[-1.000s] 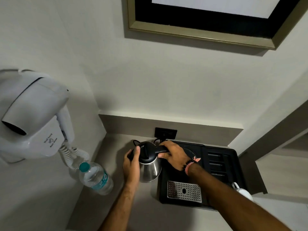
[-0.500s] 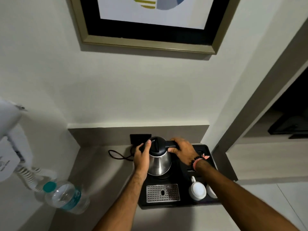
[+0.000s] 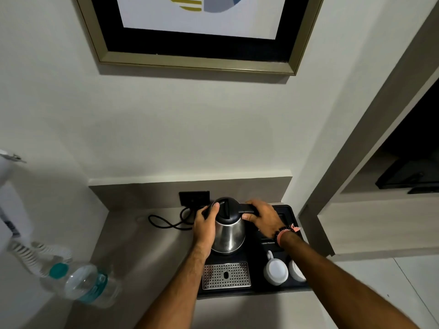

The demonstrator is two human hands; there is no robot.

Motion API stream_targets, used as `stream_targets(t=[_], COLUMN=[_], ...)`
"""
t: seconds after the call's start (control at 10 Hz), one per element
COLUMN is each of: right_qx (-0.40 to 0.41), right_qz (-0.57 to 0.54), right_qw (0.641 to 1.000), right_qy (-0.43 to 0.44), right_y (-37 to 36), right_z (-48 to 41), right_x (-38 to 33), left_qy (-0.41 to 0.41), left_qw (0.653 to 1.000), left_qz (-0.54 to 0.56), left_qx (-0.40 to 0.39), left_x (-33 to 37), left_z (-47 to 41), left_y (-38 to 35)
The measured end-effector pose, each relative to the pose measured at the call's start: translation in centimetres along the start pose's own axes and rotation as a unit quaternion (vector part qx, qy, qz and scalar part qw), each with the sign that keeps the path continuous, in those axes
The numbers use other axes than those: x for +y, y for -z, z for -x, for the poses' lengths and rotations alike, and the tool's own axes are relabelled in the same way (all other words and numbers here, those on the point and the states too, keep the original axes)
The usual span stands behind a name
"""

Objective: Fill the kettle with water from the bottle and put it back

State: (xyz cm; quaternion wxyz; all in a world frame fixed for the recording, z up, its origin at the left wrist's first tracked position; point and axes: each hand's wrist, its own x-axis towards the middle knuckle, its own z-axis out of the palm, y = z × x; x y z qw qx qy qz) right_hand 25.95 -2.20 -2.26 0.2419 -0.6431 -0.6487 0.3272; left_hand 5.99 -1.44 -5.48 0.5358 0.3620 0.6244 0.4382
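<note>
A steel kettle (image 3: 229, 236) with a black lid and handle stands upright on the black tray (image 3: 254, 290), lid closed. My right hand (image 3: 263, 218) is wrapped around the kettle's black handle. My left hand (image 3: 205, 227) is pressed against the kettle's left side, thumb up on the lid. A clear water bottle (image 3: 83, 282) with a teal cap stands on the counter far to the left, apart from both hands.
The tray also holds a perforated metal drip grate (image 3: 225, 275) and two upturned white cups (image 3: 275, 271). A black power cord (image 3: 168, 222) loops from the wall socket (image 3: 194, 197). A white wall hairdryer with coiled cord (image 3: 26, 254) hangs at left. A framed picture (image 3: 197, 32) is above.
The kettle has moved right, from the bare counter onto the black tray, with both hands staying on it. The view has swung right, so bottle and hairdryer slid toward the left edge.
</note>
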Motion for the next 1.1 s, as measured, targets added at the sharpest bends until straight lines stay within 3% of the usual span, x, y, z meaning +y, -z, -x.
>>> stream_targets(t=[0.2, 0.3, 0.4, 0.5, 0.6, 0.7, 0.8, 1.0, 1.1], right_qx=[-0.011, 0.009, 0.085, 0.093, 0.074, 0.077, 0.080, 0.075, 0.113], right_qz=[0.028, 0.104, 0.180, 0.229, 0.262, 0.295, 0.349, 0.420, 0.393], right_qw=[1.000, 0.995, 0.980, 0.969, 0.962, 0.952, 0.933, 0.904, 0.912], right_qy=[0.004, 0.002, 0.021, 0.025, 0.030, 0.026, 0.029, 0.038, 0.042], right_y=[0.3, 0.2, -0.3, -0.9, -1.2, -1.1, -0.9, 0.0, 0.7], right_z=[0.0, 1.1, 3.0, 5.2, 5.8, 6.1, 6.1, 5.9, 5.3], right_x=[0.2, 0.6, 1.1, 1.4, 1.3, 0.5, 0.3, -1.0, -2.6], left_qy=[0.004, -0.046, -0.147, -0.256, -0.323, -0.352, -0.358, -0.337, -0.358], left_qw=[1.000, 0.994, 0.966, 0.903, 0.828, 0.753, 0.706, 0.704, 0.699], left_qz=[-0.023, -0.097, -0.206, -0.336, -0.456, -0.555, -0.610, -0.625, -0.618], left_qx=[0.001, 0.030, 0.053, 0.079, 0.051, 0.036, 0.031, 0.022, 0.033], left_x=[0.1, 1.0, 3.0, 5.2, 6.9, 7.7, 7.8, 7.7, 8.3], left_z=[0.1, 0.6, 0.6, 0.5, 0.0, 0.3, 0.9, 2.3, 3.0], left_y=[0.0, 0.5, 1.4, 2.2, 2.7, 3.1, 3.5, 4.1, 4.4])
